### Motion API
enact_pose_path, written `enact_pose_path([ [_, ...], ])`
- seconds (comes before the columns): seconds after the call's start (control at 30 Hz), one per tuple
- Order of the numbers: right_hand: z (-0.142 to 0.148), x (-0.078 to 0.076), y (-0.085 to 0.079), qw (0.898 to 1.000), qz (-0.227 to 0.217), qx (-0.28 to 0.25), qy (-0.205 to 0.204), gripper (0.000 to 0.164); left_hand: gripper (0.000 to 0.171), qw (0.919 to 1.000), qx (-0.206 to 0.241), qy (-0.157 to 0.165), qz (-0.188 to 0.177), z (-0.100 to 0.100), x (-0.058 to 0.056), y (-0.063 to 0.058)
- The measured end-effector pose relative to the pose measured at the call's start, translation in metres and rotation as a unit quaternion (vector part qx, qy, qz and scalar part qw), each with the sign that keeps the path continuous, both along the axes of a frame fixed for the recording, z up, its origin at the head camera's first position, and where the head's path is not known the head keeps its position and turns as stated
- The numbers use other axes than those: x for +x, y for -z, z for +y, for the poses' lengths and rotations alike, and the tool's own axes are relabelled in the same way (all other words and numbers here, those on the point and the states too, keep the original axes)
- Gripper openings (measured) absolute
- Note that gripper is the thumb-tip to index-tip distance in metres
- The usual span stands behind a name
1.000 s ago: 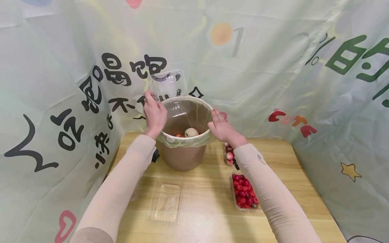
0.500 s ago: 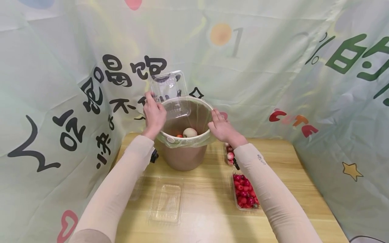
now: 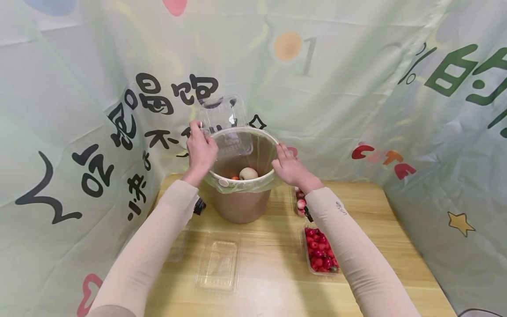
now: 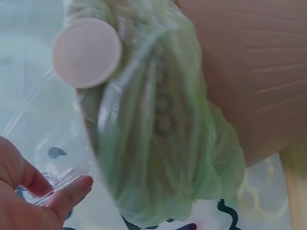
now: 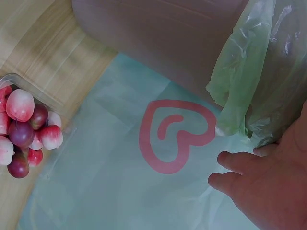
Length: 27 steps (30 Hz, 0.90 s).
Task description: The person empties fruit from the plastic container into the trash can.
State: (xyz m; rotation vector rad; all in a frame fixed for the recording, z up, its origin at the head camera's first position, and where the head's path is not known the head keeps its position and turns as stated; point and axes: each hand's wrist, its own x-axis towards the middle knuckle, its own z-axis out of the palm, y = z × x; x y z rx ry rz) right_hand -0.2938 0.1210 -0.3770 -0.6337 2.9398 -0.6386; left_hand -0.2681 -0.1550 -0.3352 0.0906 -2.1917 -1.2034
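Head view: your left hand (image 3: 201,152) pinches a clear plastic container (image 3: 223,112) above the left part of the brown bin's (image 3: 241,207) round mouth, leaving room rightward. Your right hand (image 3: 292,166) touches the rim; you cannot tell whether it grips. Coloured letters (image 3: 392,156) include "CUT"; crinkled green film (image 3: 233,188) overhangs the bin.

backdrop (image 3: 336,101): grey "1" (image 3: 310,56), green "的" (image 3: 452,70), black "饱" (image 3: 203,87), coloured "cuta" (image 3: 383,159); right sleeve (image 3: 348,246): tiny lettering (image 3: 340,208)

Pale beige sleeves (image 3: 152,255) meet black wrist pieces (image 3: 199,206), the right sleeve (image 3: 350,246) bearing dark lettering (image 3: 340,208).
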Motion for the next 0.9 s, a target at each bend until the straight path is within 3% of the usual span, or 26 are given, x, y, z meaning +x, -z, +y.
enact_pose_path([
  [0.7,0.0,0.002,-0.001,1.0,0.003,0.0,-0.003,0.076,0.053,0.9935,-0.036,0.089,-0.061,0.01,0.05,-0.023],
  [0.9,0.002,0.003,-0.002,1.0,-0.006,-0.001,-0.006,0.075,0.052,0.9901,-0.022,0.117,-0.073,0.016,0.065,-0.024],
])
